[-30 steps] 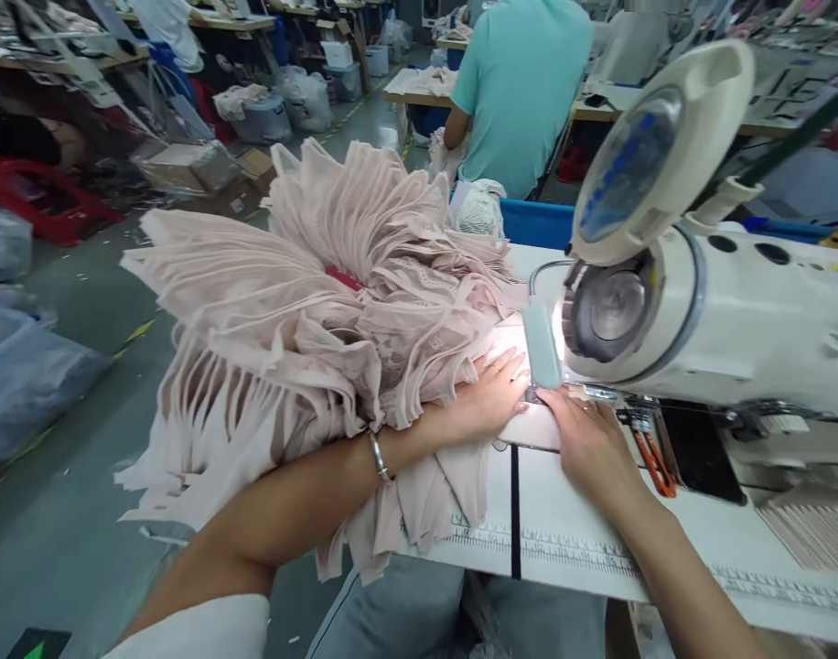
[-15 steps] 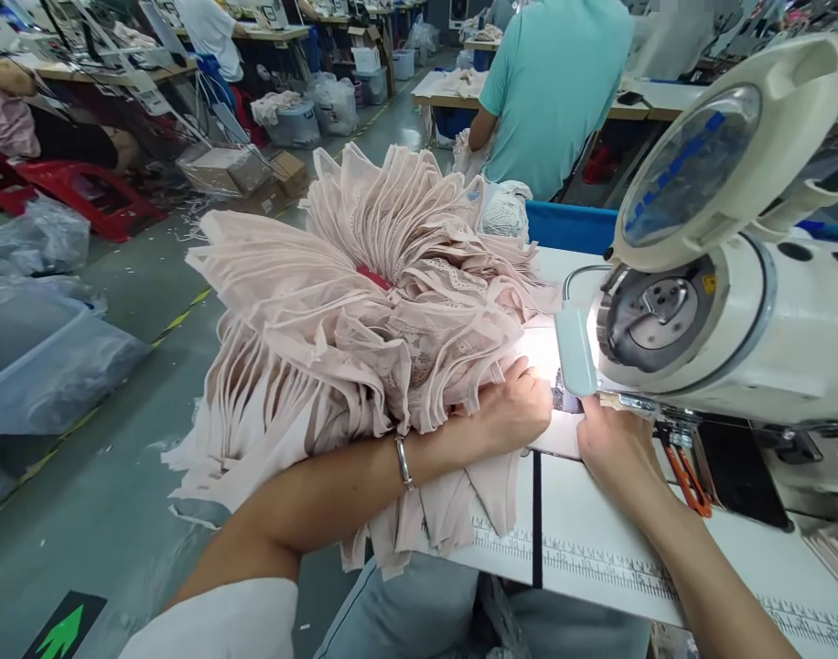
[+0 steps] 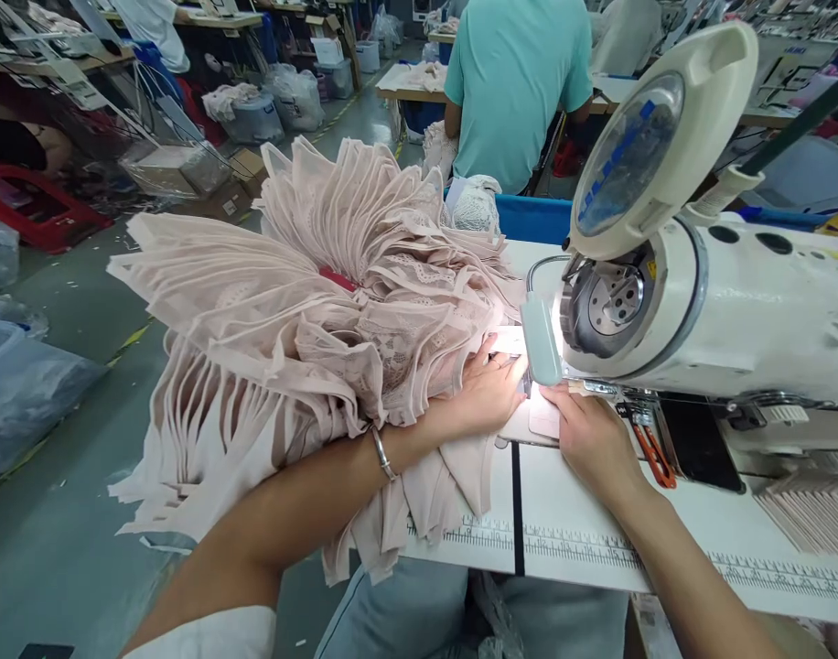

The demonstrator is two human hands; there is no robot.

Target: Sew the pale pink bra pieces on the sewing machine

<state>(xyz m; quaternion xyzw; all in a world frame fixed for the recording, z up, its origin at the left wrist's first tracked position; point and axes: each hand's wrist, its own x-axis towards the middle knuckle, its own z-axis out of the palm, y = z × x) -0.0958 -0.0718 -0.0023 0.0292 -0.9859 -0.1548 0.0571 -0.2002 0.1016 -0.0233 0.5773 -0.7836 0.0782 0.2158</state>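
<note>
My left hand, a bracelet on its wrist, lies with fingers stretched out by the lit sewing area, against a large bundle of pale pink lace-trimmed fabric pieces. The bundle drapes over that forearm, a red band at its middle. Just right of the needle area is my right hand, its fingers pressed together at the bed of the white sewing machine. What its fingertips grip is hidden. A pale lamp-like block hangs above, between both hands.
Orange-handled snips and a dark flat panel lie right of my right hand. Stacked pink strips sit at the far right. A round magnifier rises over the machine head. A person in teal sits ahead.
The view has turned a little to the right, so things sit farther left. My left hand's fingers have straightened and spread. My right hand stays by the needle area.
</note>
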